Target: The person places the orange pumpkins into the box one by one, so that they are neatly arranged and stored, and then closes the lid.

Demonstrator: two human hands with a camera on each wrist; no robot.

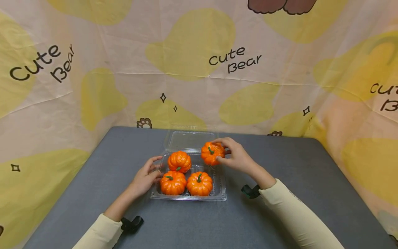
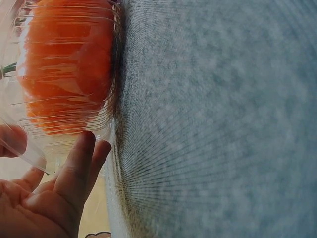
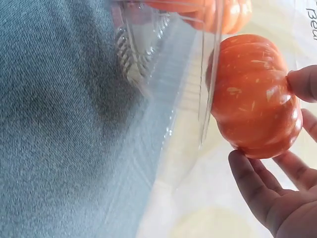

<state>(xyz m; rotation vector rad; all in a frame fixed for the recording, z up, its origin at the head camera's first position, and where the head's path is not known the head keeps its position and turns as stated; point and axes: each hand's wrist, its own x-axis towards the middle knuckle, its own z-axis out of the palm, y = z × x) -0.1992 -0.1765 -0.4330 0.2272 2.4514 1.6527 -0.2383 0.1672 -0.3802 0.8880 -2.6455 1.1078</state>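
A clear plastic clamshell box (image 1: pixel 219 193) lies with its lid tipped back. Inside its tray sit a back-left pumpkin (image 1: pixel 179 161), a front-left pumpkin (image 1: pixel 172 183) and a front-right pumpkin (image 1: pixel 200 184), all small, orange and green-stemmed. My left hand (image 1: pixel 146 178) grips the box's left edge; in the left wrist view its thumb and fingers (image 2: pixel 74 171) lie on either side of the rim. Between thumb and fingers, my right hand (image 1: pixel 237 157) holds another pumpkin (image 1: pixel 212 153) over the back-right corner. The right wrist view shows this pumpkin (image 3: pixel 257 99) above the rim level.
Behind the tray, the transparent lid (image 1: pixel 191 140) reaches towards the back edge of the grey table (image 1: pixel 264 221). A printed cloth (image 1: pixel 192 45) hangs behind and at the sides. Each wrist carries a dark camera mount, such as the left one (image 1: pixel 133 224).
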